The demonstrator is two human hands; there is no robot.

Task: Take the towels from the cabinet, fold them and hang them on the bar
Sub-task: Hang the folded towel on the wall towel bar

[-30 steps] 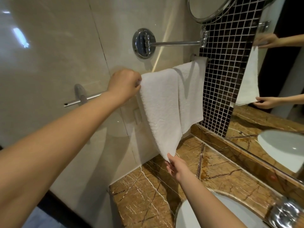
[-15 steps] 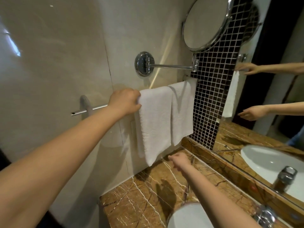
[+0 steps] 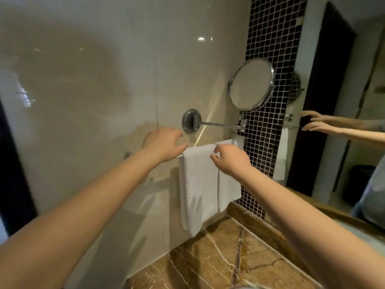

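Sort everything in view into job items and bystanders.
Job: near towel, far towel, bar, left hand, right hand, both at the near towel's top edge.
Just there: round mirror, its wall mount, mosaic tiles, marble counter, wall mirror.

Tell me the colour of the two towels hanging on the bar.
Plain white, both towels; the head view shows it best.

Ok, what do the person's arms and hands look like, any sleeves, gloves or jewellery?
The left arm and right arm are bare to the frame edge, no sleeves. The left hand and right hand are ungloved; no rings, watch or bracelet shows.
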